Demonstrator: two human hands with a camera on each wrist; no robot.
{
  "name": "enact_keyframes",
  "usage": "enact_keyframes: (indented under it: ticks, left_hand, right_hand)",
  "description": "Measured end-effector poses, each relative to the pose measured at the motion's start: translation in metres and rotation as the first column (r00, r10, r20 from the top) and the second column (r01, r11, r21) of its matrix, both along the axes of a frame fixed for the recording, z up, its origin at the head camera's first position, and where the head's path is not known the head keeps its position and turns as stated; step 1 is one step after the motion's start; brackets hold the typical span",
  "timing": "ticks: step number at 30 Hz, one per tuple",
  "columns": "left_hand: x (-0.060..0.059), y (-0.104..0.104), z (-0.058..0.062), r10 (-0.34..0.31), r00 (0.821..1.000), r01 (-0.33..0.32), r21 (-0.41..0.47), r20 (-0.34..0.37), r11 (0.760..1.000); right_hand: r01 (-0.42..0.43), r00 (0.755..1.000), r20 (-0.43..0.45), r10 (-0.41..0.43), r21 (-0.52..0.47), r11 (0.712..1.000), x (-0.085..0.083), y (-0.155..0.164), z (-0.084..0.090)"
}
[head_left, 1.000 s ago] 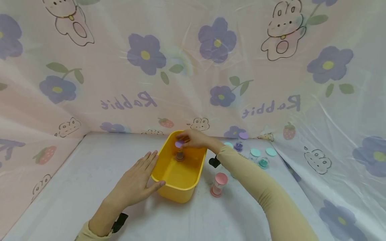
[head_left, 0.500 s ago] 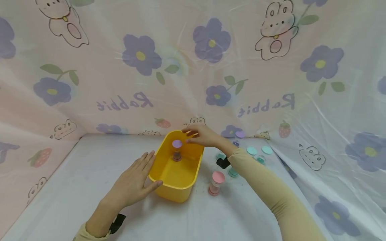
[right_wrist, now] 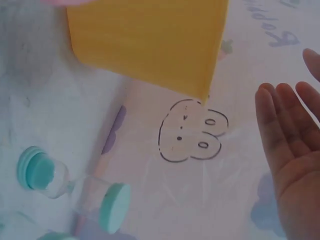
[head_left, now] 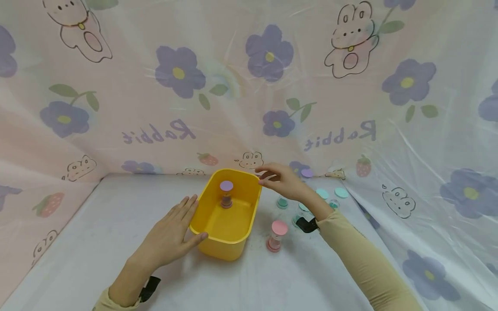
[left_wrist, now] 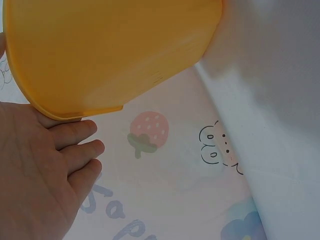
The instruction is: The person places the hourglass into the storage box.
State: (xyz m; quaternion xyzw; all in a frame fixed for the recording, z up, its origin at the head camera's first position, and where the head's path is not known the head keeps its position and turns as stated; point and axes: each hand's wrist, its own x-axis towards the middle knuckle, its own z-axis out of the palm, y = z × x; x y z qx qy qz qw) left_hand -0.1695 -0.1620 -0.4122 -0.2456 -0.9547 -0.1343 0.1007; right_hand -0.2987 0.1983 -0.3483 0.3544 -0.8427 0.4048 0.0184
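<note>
A yellow plastic bin (head_left: 227,248) stands on the white-covered table. Inside it, near the far end, a sand timer with a purple cap (head_left: 226,186) stands upright. My left hand (head_left: 163,242) lies with straight fingers against the bin's left rim; the left wrist view shows its fingers just under that edge. Nothing is in my right hand (head_left: 285,182), which hovers by the far right corner of the bin with fingers loosely extended. To the right of the bin stands a pink sand timer (head_left: 276,237). A teal sand timer (right_wrist: 40,171) shows below the bin in the right wrist view.
Several more teal-capped timers stand behind and under my right forearm, among them one with a pale teal cap (head_left: 341,192). A purple cap (head_left: 306,173) shows at the back right. A printed rabbit-and-flower sheet (head_left: 218,129) closes off the back and sides.
My right hand has let go of the purple sand timer in the bin, lifted out and moved right past the rim. My left hand has stayed on the bin's left side.
</note>
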Motion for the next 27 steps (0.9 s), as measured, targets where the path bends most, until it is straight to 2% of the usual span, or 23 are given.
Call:
enact_keyframes:
  ticks: [8, 15, 20, 27]
  left_hand:
    - [-0.001, 0.0, -0.001, 0.003, 1.0, -0.003, 0.002, -0.001, 1.0]
    - [-0.002, -0.001, -0.001, 0.003, 1.0, -0.003, -0.002, -0.008, 1.0]
    - [-0.002, 0.0, -0.001, 0.005, 1.0, -0.005, -0.002, -0.006, 1.0]
    - [-0.001, 0.0, 0.0, 0.005, 1.0, -0.005, 0.003, -0.005, 1.0]
  right_hand:
    - [0.074, 0.997, 0.015, -0.073, -0.097, 0.993, 0.032, 0.026, -0.011]
    - [0.073, 0.997, 0.014, -0.071, -0.179, 0.981, 0.056, 0.038, -0.029]
    - [0.097, 0.995, 0.039, -0.092, -0.16, 0.982, 0.068, 0.04, -0.045]
    - [0.085, 0.996, 0.045, -0.08, -0.131, 0.988, 0.077, 0.041, -0.065]
